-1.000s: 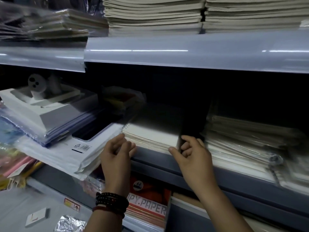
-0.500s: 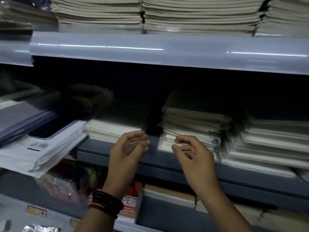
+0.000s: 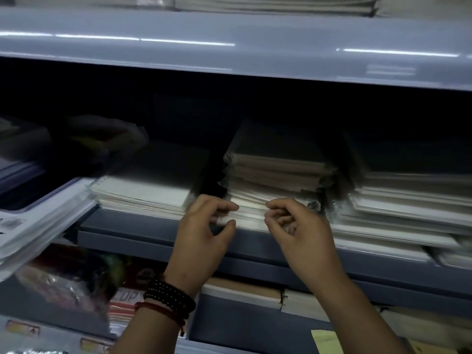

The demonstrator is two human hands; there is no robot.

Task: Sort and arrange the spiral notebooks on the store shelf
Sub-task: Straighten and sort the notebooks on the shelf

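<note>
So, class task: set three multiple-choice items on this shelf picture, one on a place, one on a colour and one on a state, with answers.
1. The left hand and right hand are in front of which pile?
A the left pile
B the middle pile
C a pile on the top shelf

2. The bracelets on the left wrist are:
A black and red
B blue and white
C green and yellow

3. The middle pile's notebooks are:
A standing upright
B hanging on hooks
C lying flat, stacked

Answers:
1. B: both hands are at that pile's front edge.
2. A: dark beads sit beside a red band.
3. C: their edges lie layered one on another.
</note>
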